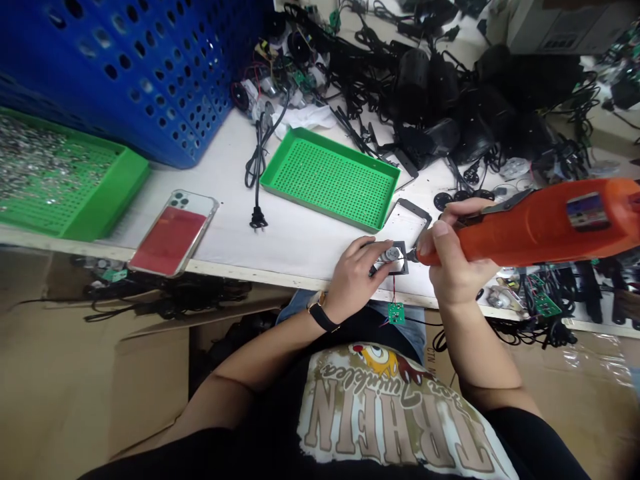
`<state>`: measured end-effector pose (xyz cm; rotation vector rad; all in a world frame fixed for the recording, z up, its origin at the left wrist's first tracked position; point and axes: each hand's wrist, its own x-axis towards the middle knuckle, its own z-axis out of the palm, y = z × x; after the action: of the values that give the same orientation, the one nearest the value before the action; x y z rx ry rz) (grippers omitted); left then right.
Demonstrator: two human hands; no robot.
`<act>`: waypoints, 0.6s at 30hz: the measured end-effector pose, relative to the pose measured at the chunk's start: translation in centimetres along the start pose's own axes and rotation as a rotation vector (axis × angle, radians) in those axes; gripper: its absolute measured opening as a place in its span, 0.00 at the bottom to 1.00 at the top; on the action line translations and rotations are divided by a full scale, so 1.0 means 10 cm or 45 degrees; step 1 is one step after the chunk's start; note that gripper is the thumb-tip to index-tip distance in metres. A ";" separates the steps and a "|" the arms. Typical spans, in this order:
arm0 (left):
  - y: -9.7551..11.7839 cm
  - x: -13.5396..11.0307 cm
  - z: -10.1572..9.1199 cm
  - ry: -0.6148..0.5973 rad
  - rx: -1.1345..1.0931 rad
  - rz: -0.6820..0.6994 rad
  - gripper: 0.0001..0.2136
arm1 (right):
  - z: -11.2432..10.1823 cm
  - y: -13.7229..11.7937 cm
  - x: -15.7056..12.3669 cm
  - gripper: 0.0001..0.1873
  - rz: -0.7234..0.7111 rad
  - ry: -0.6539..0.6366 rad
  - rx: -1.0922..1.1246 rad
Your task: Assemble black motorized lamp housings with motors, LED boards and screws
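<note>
My left hand (pixel 356 272) grips a small silver motor (pixel 391 255) pressed against a square black metal bracket (pixel 400 257) on the white tabletop (pixel 295 240). My right hand (pixel 455 250) is wrapped around an orange electric screwdriver (pixel 530 223). Its thin metal tip (pixel 412 255) reaches the motor's right side. Red wires run from the motor to a small green circuit board (pixel 396 313), which hangs past the table's front edge. A second black bracket (pixel 409 217) lies just beyond the hands.
Behind my hands are a green perforated tray (pixel 330 179), a black power cord (pixel 257 167) and a phone (pixel 173 233) in a clear case. At left stand a green tray of screws (pixel 60 177) and a blue perforated crate (pixel 125 67). Black wired assemblies are heaped at the back.
</note>
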<state>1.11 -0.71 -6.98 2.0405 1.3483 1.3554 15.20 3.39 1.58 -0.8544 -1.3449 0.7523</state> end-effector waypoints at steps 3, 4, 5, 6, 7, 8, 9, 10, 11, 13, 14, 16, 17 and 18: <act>-0.01 0.00 0.00 0.004 -0.003 0.003 0.16 | 0.01 0.03 -0.02 0.09 0.006 0.007 0.008; -0.01 0.00 0.01 0.002 -0.002 0.004 0.16 | 0.01 0.04 -0.03 0.09 0.006 0.011 0.008; -0.01 0.00 0.01 0.001 0.001 0.003 0.16 | 0.02 0.05 -0.03 0.08 0.008 0.008 0.008; -0.01 0.00 0.01 0.000 0.002 0.002 0.16 | 0.03 0.06 -0.03 0.08 0.008 0.002 0.012; -0.01 -0.01 0.01 0.003 0.003 0.000 0.16 | 0.03 0.07 -0.02 0.08 0.007 -0.007 0.022; -0.02 -0.01 0.01 0.010 0.002 0.000 0.15 | 0.03 0.07 -0.01 0.08 0.002 -0.020 0.038; -0.01 -0.01 0.02 0.020 0.001 -0.003 0.15 | 0.03 0.07 0.01 0.08 0.000 -0.033 0.054; -0.01 -0.01 0.02 0.029 0.001 -0.007 0.15 | 0.03 0.05 0.02 0.10 0.001 -0.037 0.063; -0.01 -0.01 0.02 0.035 0.003 -0.012 0.16 | 0.03 0.02 0.04 0.12 0.006 -0.029 0.062; 0.00 -0.01 0.02 0.032 0.011 -0.027 0.15 | 0.03 -0.06 0.05 0.17 0.017 0.029 0.045; 0.00 -0.02 0.02 0.023 0.015 -0.037 0.15 | 0.03 -0.10 0.05 0.18 0.022 0.061 0.037; 0.01 -0.02 0.02 0.000 0.017 -0.054 0.16 | 0.05 -0.16 0.02 0.19 0.028 0.089 0.039; 0.01 -0.03 0.01 -0.009 0.016 -0.057 0.16 | 0.06 -0.18 0.00 0.20 0.035 0.077 0.048; 0.01 -0.03 0.01 -0.015 0.014 -0.057 0.17 | 0.08 -0.19 -0.03 0.20 0.044 0.054 0.060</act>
<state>1.21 -1.01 -7.13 2.0100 1.3906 1.3181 14.32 2.27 3.13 -0.8535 -1.2729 0.7862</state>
